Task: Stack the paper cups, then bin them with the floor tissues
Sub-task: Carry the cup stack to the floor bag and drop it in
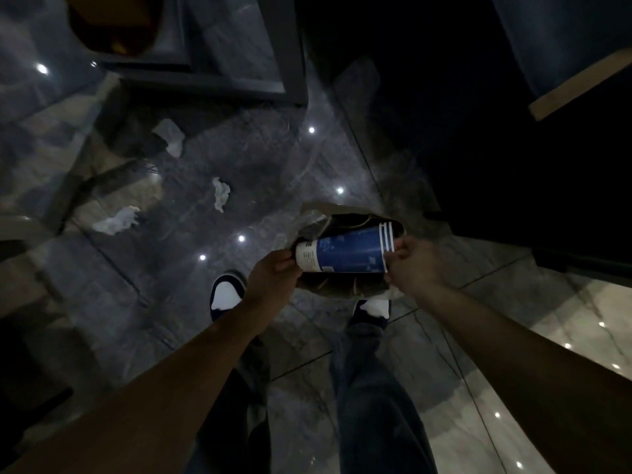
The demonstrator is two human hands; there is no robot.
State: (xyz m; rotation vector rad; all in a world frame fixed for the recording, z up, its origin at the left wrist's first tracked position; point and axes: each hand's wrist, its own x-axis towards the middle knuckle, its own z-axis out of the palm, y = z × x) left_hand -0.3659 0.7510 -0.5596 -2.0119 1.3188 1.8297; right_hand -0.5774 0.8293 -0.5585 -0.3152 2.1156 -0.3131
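A stack of blue and white paper cups lies sideways between my hands, over a small bin lined with a clear bag. My left hand grips the base end of the stack. My right hand holds the rim end, where several white rims show. Three crumpled white tissues lie on the dark glossy floor to the left: one far, one in the middle, one nearer left.
My two feet in white and navy shoes stand just behind the bin. A dark table frame stands at the back. A dark wall or cabinet fills the right side. Ceiling lights reflect off the floor tiles.
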